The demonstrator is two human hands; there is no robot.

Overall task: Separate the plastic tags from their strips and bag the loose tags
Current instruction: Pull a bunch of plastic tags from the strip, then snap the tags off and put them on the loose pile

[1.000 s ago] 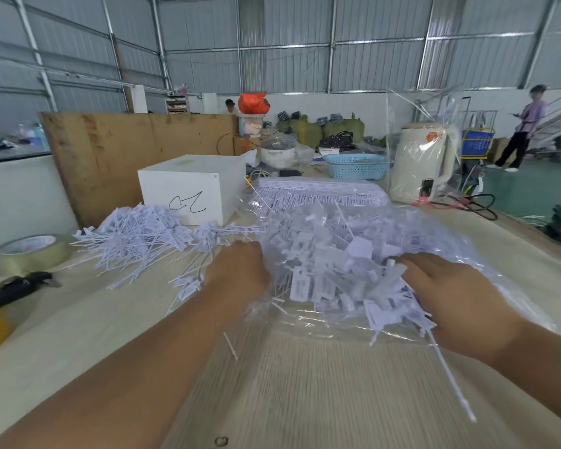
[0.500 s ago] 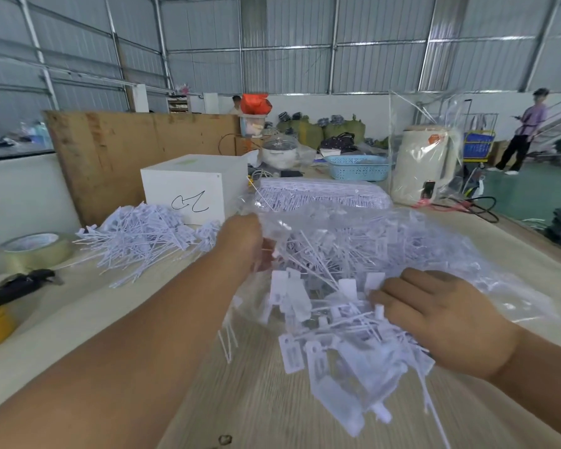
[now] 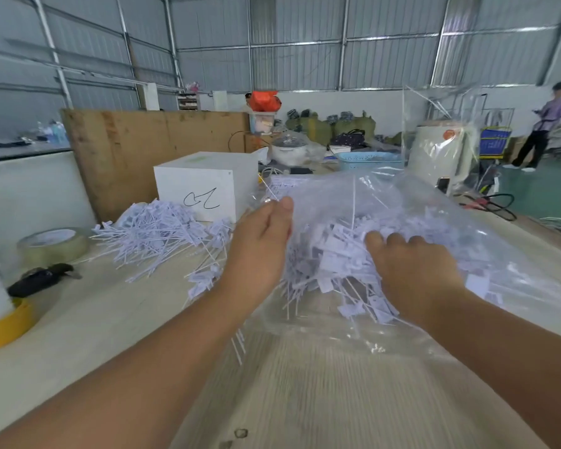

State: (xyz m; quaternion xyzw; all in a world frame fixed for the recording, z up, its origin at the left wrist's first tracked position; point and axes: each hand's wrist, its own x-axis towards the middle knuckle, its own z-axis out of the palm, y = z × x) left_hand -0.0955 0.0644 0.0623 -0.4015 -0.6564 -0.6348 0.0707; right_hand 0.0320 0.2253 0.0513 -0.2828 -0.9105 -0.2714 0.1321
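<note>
Clear bag (image 3: 386, 202) bulging, white tags (image 3: 334, 254) jumbled, seemingly loose

The left hand (image 3: 259, 251) now holds the clear bag (image 3: 402, 202) mouth higher than a second ago. The right hand (image 3: 415, 273) is deeper inside, and the loose tags (image 3: 334, 254) that spilled toward the bench's near edge half a second ago are back in the bag.

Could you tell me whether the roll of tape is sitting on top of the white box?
No, the roll of tape lies on the table, left of the white box.
</note>
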